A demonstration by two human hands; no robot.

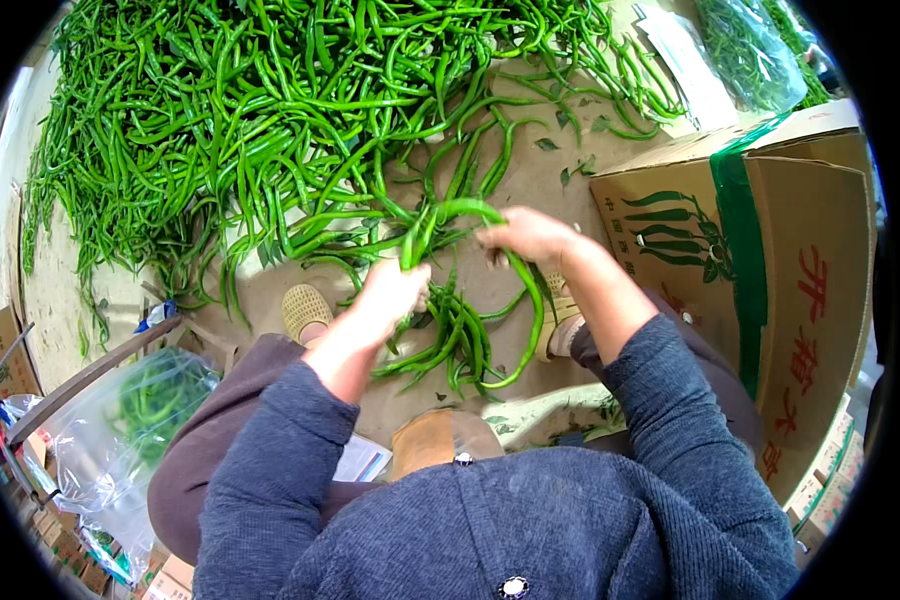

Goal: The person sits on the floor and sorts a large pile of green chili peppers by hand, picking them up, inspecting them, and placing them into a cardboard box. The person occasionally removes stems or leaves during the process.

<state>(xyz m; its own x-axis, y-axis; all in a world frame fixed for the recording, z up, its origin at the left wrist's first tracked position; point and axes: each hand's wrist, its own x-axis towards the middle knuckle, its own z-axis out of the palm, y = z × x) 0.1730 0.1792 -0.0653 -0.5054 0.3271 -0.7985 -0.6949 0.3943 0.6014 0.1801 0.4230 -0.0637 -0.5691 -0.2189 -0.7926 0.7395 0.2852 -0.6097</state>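
Observation:
My left hand (399, 287) is closed around a few long green chili peppers (418, 238), whose ends stick up above the fist. To its right, my right hand (529, 236) grips more long green peppers (531, 304); one curves down below it and another arches left towards the left hand. Beneath and between the hands, a loose bunch of peppers (456, 330) lies on the floor between the feet. Beyond them spreads a large heap of green peppers (270, 112). My fingertips are partly hidden by the hands themselves.
An open cardboard box (675, 225) with green tape stands at the right. A clear plastic bag with peppers (157, 397) lies at the left by a curved bar (90, 379). Another bag of peppers (754, 56) is at the upper right. Loose leaves (547, 144) dot the floor.

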